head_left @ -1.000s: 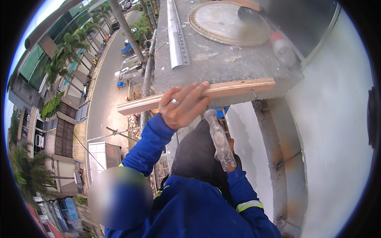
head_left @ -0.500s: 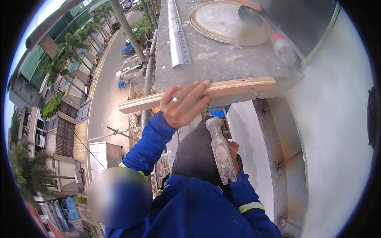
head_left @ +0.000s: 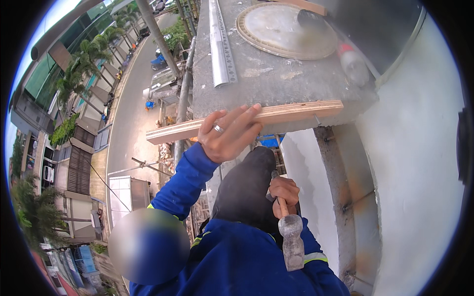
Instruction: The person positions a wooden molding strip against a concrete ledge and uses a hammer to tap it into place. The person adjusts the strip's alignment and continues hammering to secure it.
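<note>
A narrow plywood strip [head_left: 291, 112] lies along the near edge of the concrete ledge, its layered edge facing up. My left hand [head_left: 228, 134], with a ring on one finger, is closed over the strip left of its middle and presses it against the ledge. A nail [head_left: 317, 120] sticks out of the strip's near face close to its right end. Below and to the right of the strip, my right hand [head_left: 284, 192] grips a hammer [head_left: 291, 239] by its wooden handle. The worn metal head points down toward my body, well apart from the nail.
On the ledge [head_left: 256, 93] lie a perforated metal strip [head_left: 220, 54], a round pale lid [head_left: 276, 29] and a plastic bottle [head_left: 353, 64]. A white wall [head_left: 419, 148] rises at the right. Scaffold pipes [head_left: 183, 93] stand at the left, above a street far below.
The hammer head has dropped toward my body and turned away from the strip. My right hand now shows more fully around the handle. My left hand keeps its place on the strip.
</note>
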A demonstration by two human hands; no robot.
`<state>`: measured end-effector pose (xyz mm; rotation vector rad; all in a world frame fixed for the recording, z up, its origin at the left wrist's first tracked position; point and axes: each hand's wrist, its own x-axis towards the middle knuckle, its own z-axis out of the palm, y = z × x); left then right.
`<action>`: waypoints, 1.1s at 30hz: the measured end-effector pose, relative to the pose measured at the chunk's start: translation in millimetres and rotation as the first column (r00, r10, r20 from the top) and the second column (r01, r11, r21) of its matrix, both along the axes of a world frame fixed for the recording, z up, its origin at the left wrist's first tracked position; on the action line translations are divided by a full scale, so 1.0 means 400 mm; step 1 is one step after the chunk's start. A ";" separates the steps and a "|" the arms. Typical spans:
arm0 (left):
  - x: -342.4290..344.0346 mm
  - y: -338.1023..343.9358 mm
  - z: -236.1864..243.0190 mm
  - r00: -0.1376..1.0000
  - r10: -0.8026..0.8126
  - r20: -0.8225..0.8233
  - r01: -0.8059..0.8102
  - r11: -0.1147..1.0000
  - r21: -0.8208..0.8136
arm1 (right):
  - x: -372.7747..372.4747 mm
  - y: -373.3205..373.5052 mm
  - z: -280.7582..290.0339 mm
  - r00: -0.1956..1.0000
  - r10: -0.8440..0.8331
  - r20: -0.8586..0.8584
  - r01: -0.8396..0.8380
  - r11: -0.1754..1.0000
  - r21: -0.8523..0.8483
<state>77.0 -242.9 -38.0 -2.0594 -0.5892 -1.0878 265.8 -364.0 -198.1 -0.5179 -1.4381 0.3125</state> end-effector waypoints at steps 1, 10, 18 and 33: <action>0.000 0.000 0.001 1.000 0.002 -0.002 -0.002 1.000 -0.005 | -0.002 0.009 -0.002 0.999 -0.016 0.045 0.016 1.000 0.000; -0.001 -0.003 0.004 1.000 -0.013 -0.001 0.013 1.000 -0.012 | 0.005 -0.010 -0.001 0.995 -0.077 0.064 0.082 0.994 -0.072; -0.002 -0.006 0.007 1.000 -0.018 -0.012 0.017 1.000 -0.020 | 0.029 -0.030 -0.040 0.999 -0.032 0.029 0.042 0.824 -0.565; -0.006 -0.023 0.038 1.000 0.019 0.011 -0.016 0.977 -0.213 | 0.032 0.035 -0.155 0.979 -0.194 0.056 0.198 0.867 -0.457</action>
